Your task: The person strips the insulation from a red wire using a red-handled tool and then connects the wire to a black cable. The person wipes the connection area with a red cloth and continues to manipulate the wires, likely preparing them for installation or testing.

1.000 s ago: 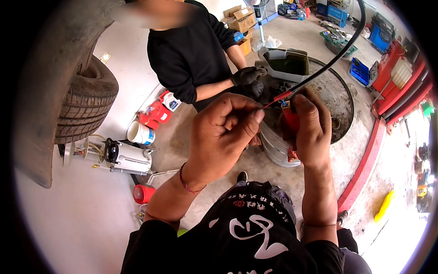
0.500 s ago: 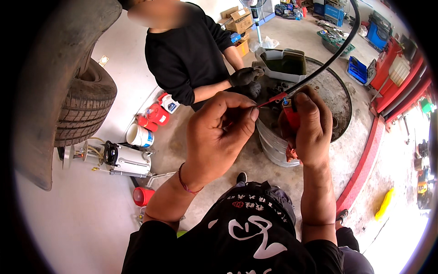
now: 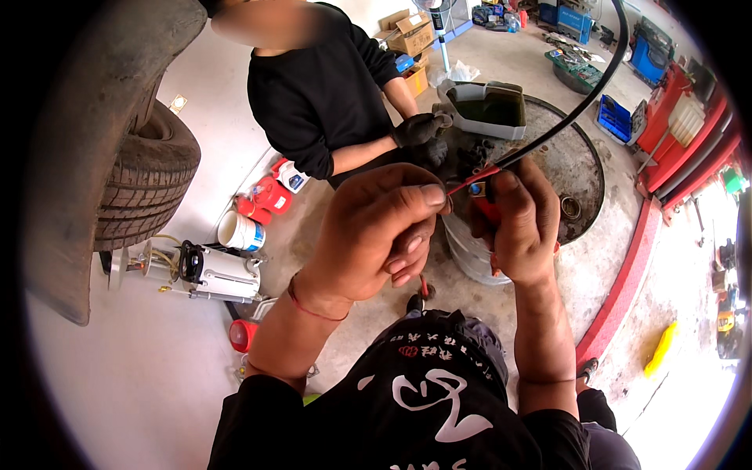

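My left hand [image 3: 376, 235] is closed, its thumb and forefinger pinching a thin red wire [image 3: 468, 181]. The wire runs up to the right into a black cable [image 3: 583, 110], which arcs toward the top edge. My right hand [image 3: 523, 227] is wrapped round a red lighter [image 3: 487, 210], thumb on top. The lighter's top, with a small blue spot, sits just under the stretch where wire and cable meet. Fingers hide most of the lighter. A short red strand [image 3: 424, 287] shows below my left hand.
Across from me a person in black holds something round in a gloved hand [image 3: 419, 130]. A drum [image 3: 583, 157] bears a grey pan [image 3: 509, 131] of dark liquid. A raised tyre [image 3: 149, 188] hangs at left; red jugs [image 3: 271, 196] and a bucket [image 3: 236, 231] stand below.
My left fingers have curled further round, and a red strand now shows below them. My right hand and the lighter have shifted slightly left and down; the cable has moved a little right.
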Demonstrator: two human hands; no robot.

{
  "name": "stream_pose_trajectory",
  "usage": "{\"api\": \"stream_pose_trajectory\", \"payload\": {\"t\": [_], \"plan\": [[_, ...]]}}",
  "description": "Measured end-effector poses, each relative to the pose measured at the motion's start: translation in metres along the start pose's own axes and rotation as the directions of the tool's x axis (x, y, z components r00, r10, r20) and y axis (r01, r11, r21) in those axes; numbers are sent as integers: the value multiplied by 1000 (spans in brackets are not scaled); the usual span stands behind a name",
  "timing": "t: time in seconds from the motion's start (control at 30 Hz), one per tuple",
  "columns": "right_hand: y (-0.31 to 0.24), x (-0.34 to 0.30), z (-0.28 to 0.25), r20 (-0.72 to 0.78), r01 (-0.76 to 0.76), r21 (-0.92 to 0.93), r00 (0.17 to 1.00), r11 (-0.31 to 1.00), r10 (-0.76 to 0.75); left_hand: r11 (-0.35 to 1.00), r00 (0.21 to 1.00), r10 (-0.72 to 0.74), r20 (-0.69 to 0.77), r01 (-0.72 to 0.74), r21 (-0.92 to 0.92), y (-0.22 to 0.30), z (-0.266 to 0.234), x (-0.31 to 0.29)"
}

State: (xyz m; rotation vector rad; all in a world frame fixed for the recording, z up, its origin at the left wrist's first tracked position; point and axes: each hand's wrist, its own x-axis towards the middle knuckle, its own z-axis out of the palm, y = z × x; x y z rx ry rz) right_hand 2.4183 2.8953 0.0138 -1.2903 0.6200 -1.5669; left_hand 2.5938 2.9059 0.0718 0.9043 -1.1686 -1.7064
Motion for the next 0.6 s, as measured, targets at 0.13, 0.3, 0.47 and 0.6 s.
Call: {"api": "stream_pose_trajectory", "payload": {"t": [0.13, 0.3, 0.47, 0.6], "plan": [[6, 2, 3, -78, 116, -115, 989, 987, -126, 983, 991, -115, 71, 124, -137, 1, -4, 1], [10, 2, 1, -168, 220, -221, 951, 950, -259, 977, 990, -118, 81, 131, -169, 1, -4, 0], [10, 2, -2, -132, 251, -275, 946, 928, -295, 982, 992, -110, 60, 118, -145, -1, -5, 2], [7, 0, -4, -141, 197, -186, 964, 963, -225, 983, 993, -107, 59, 115, -146, -2, -7, 3]]}}
